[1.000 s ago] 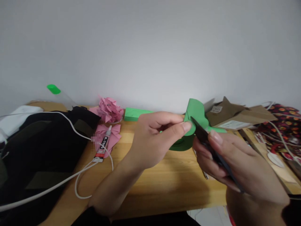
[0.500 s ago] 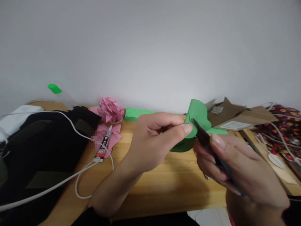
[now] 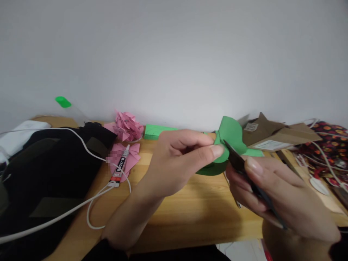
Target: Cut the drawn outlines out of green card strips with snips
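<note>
Half tool (image 3: 236, 160) hidden by right hand (image 3: 282, 195); left hand (image 3: 176, 163) pinches green paper (image 3: 232, 134).

head-worn view, close over desk (image 3: 190, 203)

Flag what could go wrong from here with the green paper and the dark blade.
1. The dark blade in the right hand meets the green paper right beside the pinching fingers of the left hand. A slip could nick the thumb.
2. The paper is curled and held in the air, apparently pinched at only one spot. It may twist under the blade, so the cut could wander or tear.
</note>
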`<move>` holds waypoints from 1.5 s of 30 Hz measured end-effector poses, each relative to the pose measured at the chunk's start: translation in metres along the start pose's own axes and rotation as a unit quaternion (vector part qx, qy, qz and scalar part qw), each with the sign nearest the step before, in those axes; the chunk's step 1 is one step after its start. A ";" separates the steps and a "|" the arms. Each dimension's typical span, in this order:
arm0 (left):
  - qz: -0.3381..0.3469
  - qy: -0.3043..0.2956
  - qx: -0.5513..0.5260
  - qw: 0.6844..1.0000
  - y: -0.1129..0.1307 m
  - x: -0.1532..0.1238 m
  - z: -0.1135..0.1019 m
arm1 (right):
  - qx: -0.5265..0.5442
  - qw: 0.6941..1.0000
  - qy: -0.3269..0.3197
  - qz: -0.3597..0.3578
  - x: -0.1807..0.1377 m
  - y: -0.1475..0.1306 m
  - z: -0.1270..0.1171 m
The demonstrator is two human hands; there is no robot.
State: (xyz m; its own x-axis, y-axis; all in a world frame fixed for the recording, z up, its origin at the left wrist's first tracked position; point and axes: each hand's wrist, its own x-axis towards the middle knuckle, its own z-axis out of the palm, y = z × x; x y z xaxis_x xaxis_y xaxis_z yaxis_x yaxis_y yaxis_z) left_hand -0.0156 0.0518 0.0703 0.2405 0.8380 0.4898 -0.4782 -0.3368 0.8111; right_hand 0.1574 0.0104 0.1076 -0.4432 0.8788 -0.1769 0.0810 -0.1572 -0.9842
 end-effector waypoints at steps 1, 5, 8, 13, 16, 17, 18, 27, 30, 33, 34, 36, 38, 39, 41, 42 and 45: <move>0.004 -0.004 0.003 1.000 0.000 0.000 0.000 | -0.003 1.000 0.000 -0.004 0.000 0.000 0.000; 0.023 -0.011 0.009 1.000 0.001 0.001 -0.001 | -0.015 1.000 0.000 0.004 -0.001 0.000 -0.001; 0.023 -0.014 0.008 1.000 0.001 0.002 -0.001 | -0.019 1.000 -0.002 0.000 0.000 -0.001 0.000; -0.004 -0.013 0.014 1.000 0.003 0.002 -0.002 | -0.044 0.999 -0.006 -0.005 0.002 -0.004 -0.001; -0.020 -0.017 0.029 0.999 0.004 0.002 -0.004 | -0.072 0.997 -0.003 0.002 0.001 -0.006 -0.003; -0.023 -0.021 0.029 0.999 0.004 0.002 -0.005 | -0.083 0.997 -0.001 0.006 0.001 -0.006 -0.004; -0.024 -0.029 0.025 0.999 0.004 0.001 -0.005 | -0.093 0.996 0.000 0.011 0.001 -0.007 -0.005; -0.065 -0.032 0.014 0.997 0.008 -0.001 -0.007 | -0.114 0.993 -0.016 0.025 0.000 -0.008 -0.008; -0.079 -0.039 -0.004 0.996 0.008 -0.001 -0.008 | -0.113 0.993 -0.021 0.028 -0.001 -0.006 -0.009; -0.099 -0.048 -0.013 0.994 0.009 -0.001 -0.010 | -0.106 0.993 -0.034 0.031 -0.001 -0.006 -0.010; -0.105 -0.049 -0.013 0.993 0.010 -0.001 -0.010 | -0.105 0.993 -0.041 0.030 -0.001 -0.006 -0.010; -0.113 -0.056 -0.005 0.992 0.012 0.000 -0.011 | -0.111 0.992 -0.047 0.025 -0.001 -0.008 -0.010; -0.117 -0.063 0.009 0.991 0.014 0.000 -0.012 | -0.121 0.991 -0.043 0.020 -0.001 -0.010 -0.010; -0.118 -0.071 0.016 0.990 0.014 0.001 -0.012 | -0.125 0.991 -0.041 0.021 -0.002 -0.011 -0.010; -0.115 -0.087 0.027 0.989 0.016 0.002 -0.014 | -0.132 0.990 -0.040 0.030 -0.002 -0.013 -0.010; -0.114 -0.094 0.032 0.989 0.017 0.002 -0.014 | -0.135 0.989 -0.043 0.036 -0.003 -0.014 -0.010; -0.103 -0.113 0.032 0.988 0.018 0.004 -0.016 | -0.139 0.988 -0.048 0.047 -0.003 -0.015 -0.010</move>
State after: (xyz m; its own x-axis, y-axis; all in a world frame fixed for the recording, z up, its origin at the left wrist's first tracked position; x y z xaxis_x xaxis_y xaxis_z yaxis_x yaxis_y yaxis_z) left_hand -0.0368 0.0553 0.0820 0.5135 0.7763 0.3656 -0.3474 -0.2016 0.9158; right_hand 0.1664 0.0152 0.1232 -0.5031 0.8175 -0.2805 0.3624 -0.0951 -0.9272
